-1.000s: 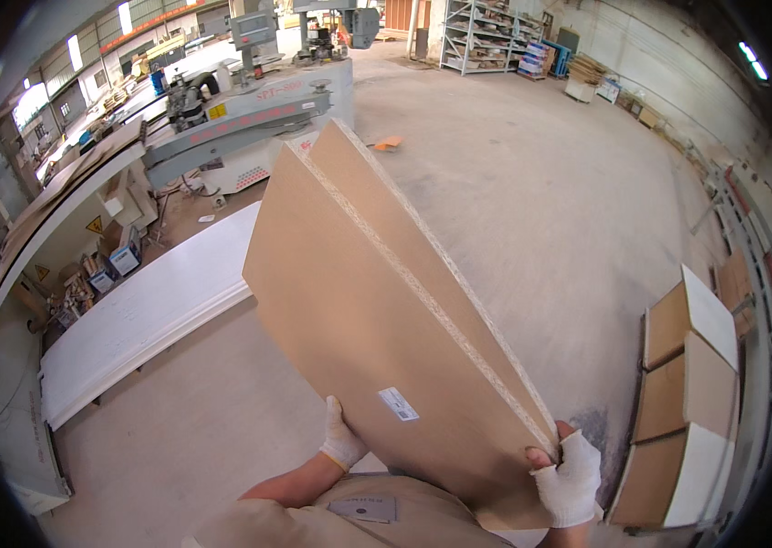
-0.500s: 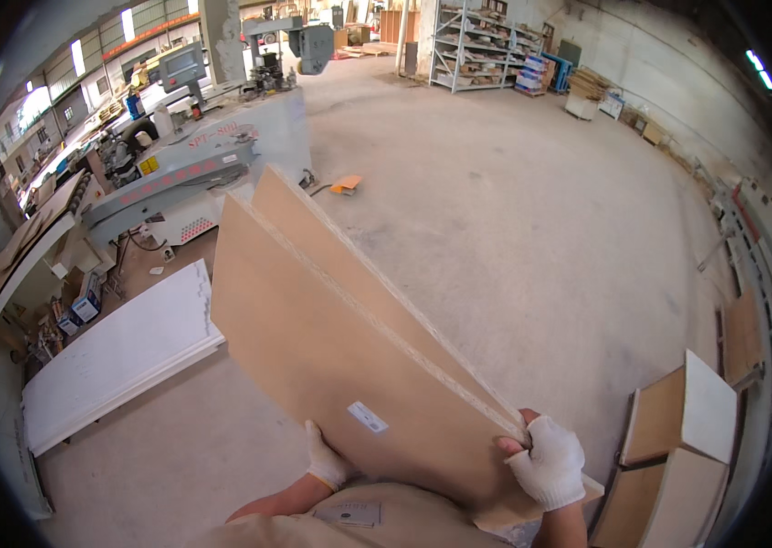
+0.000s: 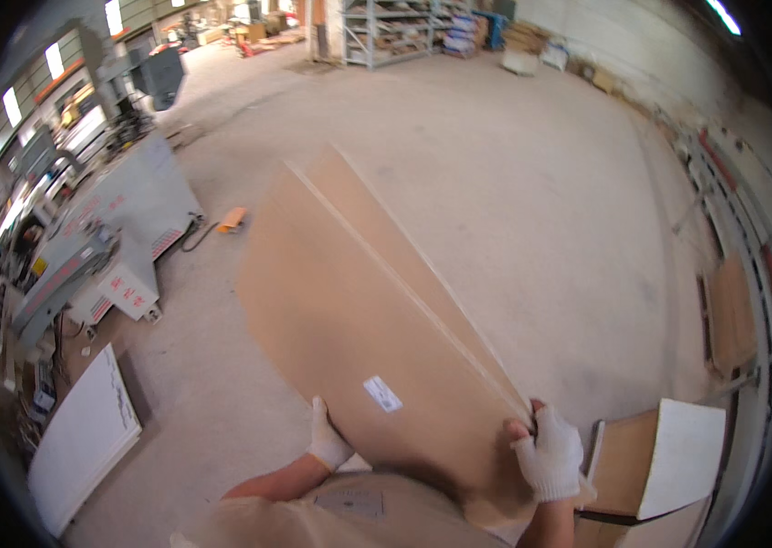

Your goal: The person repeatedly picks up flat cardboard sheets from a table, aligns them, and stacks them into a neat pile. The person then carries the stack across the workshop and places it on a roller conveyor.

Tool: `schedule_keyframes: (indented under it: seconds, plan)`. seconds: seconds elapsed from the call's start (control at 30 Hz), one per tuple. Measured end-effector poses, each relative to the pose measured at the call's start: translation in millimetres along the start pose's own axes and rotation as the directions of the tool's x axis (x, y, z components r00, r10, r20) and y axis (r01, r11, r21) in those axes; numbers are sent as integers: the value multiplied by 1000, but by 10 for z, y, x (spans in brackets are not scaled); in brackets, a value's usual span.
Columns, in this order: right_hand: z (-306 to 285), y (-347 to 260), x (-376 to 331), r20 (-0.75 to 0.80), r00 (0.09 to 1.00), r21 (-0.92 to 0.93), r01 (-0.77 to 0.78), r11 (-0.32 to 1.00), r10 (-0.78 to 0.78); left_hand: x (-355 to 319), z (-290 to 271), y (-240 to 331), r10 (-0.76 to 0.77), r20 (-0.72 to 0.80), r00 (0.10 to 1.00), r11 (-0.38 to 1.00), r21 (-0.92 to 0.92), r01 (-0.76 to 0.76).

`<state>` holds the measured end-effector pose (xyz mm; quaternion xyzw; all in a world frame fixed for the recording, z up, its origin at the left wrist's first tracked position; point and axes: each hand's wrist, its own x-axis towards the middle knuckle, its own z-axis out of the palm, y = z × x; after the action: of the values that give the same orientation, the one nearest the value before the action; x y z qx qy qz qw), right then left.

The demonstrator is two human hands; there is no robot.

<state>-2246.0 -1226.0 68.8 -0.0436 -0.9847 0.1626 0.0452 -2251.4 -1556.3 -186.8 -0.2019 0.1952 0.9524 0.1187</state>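
Note:
Two large brown particle boards (image 3: 359,310) stand on edge in front of my body, fanned slightly apart at their far ends. On the face of the nearer one is a small white label (image 3: 382,394). My right hand (image 3: 550,455), in a white fingerless glove, grips the upper edge near the right end, with the fingertips around it. My left hand (image 3: 327,440), also gloved, is closed at the lower left edge, thumb up along it; its other fingers are hidden by the board.
A grey machine (image 3: 121,219) stands at the left, with an orange pedal (image 3: 232,219) on the floor beside it. White panels (image 3: 84,438) lie stacked at lower left. More panels (image 3: 678,457) stand at lower right, beside a roller track (image 3: 742,237). Metal shelves (image 3: 391,32) stand far back.
My view has swung to the right, so the machine and white panels sit farther left. The boards have turned along with me, and both hands keep their hold.

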Motion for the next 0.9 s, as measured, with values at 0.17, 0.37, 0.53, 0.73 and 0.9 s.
schedule_keyframes:
  seconds: [0.17, 0.37, 0.53, 0.73, 0.9]
  plan:
    - [-365, 674, 1807, 63, 997, -16, -39, 999, 40, 1620, 1076, -375, -70, -25, 997, 997, -48, 68]
    - [-824, 1500, 3781, 220, 975, -25, -13, 1000, 18, 3195, 2263, -820, -65, 78, 995, 998, -8, 66]
    - [-731, 2347, 5299, 153, 983, -16, -98, 995, 99, 4992, 3062, -1292, -108, 30, 994, 994, -6, 109]
    - [-1229, 3458, 6919, 124, 957, 28, -269, 963, 264, 6826, 4619, -1710, -262, 91, 961, 965, 15, 262]
    - [-1270, 4552, 8400, 119, 928, -49, -350, 935, 353, 8566, 5360, -2502, 70, 190, 979, 455, 868, -201]
